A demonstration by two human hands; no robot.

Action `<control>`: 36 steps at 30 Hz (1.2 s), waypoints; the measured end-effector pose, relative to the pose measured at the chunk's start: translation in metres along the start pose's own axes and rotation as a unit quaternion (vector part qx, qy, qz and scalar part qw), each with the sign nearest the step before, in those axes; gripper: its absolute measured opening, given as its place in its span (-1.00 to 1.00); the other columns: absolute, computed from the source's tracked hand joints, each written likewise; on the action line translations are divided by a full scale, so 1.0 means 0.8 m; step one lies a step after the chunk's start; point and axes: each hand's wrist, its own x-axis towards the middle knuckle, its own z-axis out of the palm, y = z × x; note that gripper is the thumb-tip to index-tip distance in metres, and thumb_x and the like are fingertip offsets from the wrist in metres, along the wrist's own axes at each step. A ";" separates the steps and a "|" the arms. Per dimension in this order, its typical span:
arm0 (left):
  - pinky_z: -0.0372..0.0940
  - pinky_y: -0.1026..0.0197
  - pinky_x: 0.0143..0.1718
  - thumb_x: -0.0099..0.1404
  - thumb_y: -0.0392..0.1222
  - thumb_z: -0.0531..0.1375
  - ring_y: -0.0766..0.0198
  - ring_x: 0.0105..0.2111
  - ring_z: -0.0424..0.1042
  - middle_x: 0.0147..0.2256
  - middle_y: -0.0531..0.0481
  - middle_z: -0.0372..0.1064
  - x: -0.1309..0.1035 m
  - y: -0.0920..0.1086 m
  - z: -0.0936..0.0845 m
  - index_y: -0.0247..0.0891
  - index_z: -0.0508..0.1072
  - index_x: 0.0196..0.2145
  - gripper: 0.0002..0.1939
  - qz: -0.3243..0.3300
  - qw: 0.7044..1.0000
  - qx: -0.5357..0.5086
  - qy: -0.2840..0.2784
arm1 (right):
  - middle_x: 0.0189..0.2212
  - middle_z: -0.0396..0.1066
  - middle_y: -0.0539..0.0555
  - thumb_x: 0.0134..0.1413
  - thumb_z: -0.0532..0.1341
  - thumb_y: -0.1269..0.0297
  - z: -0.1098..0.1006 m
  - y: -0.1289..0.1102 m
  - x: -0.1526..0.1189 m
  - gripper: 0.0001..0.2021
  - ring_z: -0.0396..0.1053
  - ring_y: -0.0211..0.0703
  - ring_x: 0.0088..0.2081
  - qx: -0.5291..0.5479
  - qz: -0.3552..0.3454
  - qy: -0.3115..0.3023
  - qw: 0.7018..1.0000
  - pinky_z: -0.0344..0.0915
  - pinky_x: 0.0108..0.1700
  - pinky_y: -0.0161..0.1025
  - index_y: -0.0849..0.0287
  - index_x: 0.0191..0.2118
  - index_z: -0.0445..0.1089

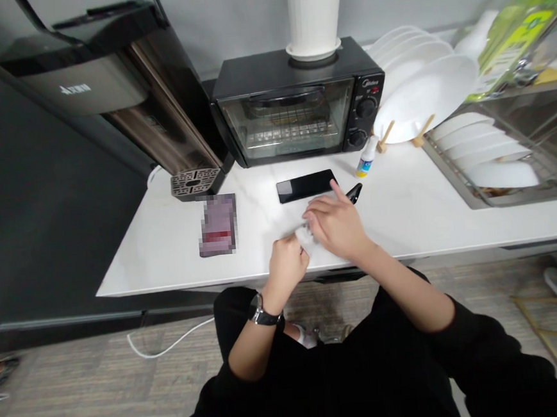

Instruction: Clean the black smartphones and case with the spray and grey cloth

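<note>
My left hand [287, 260] is closed over a small crumpled white cloth or tissue [304, 235] near the counter's front edge. Against it works my right hand [336, 227], its fingers bent down over the white piece and one digit sticking out forward. Whatever the right fingers grip is mostly hidden; a small greyish bit shows between the hands. A slim black object [355, 193] pokes out beyond the right hand, its kind unclear. Just past the hands lies a black smartphone [307, 185], screen up. A small spray bottle [366, 158] with a blue and yellow label stands to its right.
On the white counter [152, 257] lies a blurred-out purple rectangular item [219, 225]. A drink dispenser [154, 96] stands back left, beside a black toaster oven [294, 104] bearing a white pot [316, 16]. Plates [424, 94] and a sink [460, 188] are at right.
</note>
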 end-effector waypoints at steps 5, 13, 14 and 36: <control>0.35 0.23 -0.32 0.57 -0.13 0.12 0.17 -0.38 0.61 -0.33 -0.09 0.63 0.001 0.011 0.001 -0.26 0.57 -0.03 -0.74 -0.005 0.998 -0.040 0.049 | -0.18 0.65 0.14 0.44 -0.07 0.32 -0.018 0.084 0.009 -0.51 0.53 0.11 0.08 -0.042 0.123 0.052 0.990 -0.20 0.52 0.36 0.16 -0.26 0.63; 0.29 0.17 -0.43 0.28 -0.37 0.18 0.09 -0.49 0.53 -0.50 -0.12 0.52 -0.004 -0.007 0.005 -0.27 0.49 -0.44 -0.84 0.021 0.999 0.026 0.013 | -0.28 0.63 0.08 0.45 0.02 0.31 0.008 -0.040 0.001 -0.60 0.49 -0.03 -0.19 -0.011 -0.042 -0.020 0.999 0.14 0.40 0.07 0.15 -0.29 0.60; 0.29 0.18 -0.43 0.28 -0.38 0.18 0.09 -0.48 0.53 -0.50 -0.12 0.52 -0.004 -0.007 0.004 -0.27 0.49 -0.44 -0.84 0.020 0.999 0.022 0.012 | -0.29 0.63 0.09 0.46 0.02 0.31 0.007 -0.033 0.001 -0.59 0.48 -0.03 -0.21 -0.014 -0.041 -0.021 0.999 0.20 0.34 0.05 0.16 -0.29 0.60; 0.28 0.25 -0.39 0.54 -0.20 0.15 0.23 -0.52 0.49 -0.45 -0.03 0.55 -0.001 0.006 -0.002 -0.29 0.60 -0.11 -0.78 0.003 0.998 -0.029 0.055 | -0.42 0.52 0.15 0.46 -0.04 0.33 -0.007 0.065 0.012 -0.56 0.38 0.02 -0.26 -0.072 0.055 0.017 0.996 0.14 -0.09 -0.03 0.16 -0.41 0.49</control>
